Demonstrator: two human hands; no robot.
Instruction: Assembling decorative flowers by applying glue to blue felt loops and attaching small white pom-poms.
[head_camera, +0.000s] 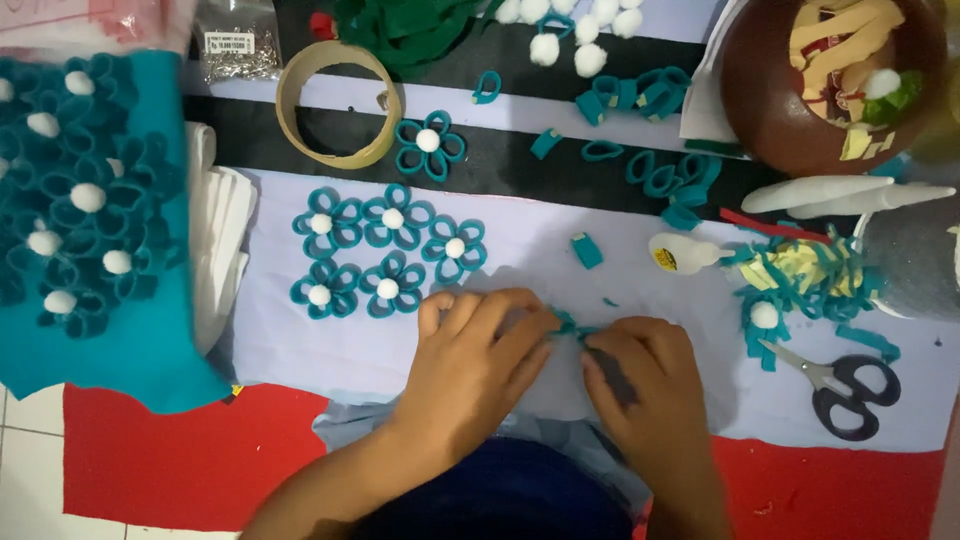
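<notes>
Left hand (478, 350) and right hand (640, 370) meet over the pale sheet (300, 350), fingertips pinched together on a small teal felt piece (572, 325), just below five finished felt flowers (390, 255); scissors (845, 385) lie right.

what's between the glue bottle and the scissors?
In the head view, between the glue bottle and the scissors lies a heap of teal felt strips with a white pompom on its near edge.

The single head camera looks almost straight down from close above onto the work surface, with both hands low in the middle of the picture.
</notes>
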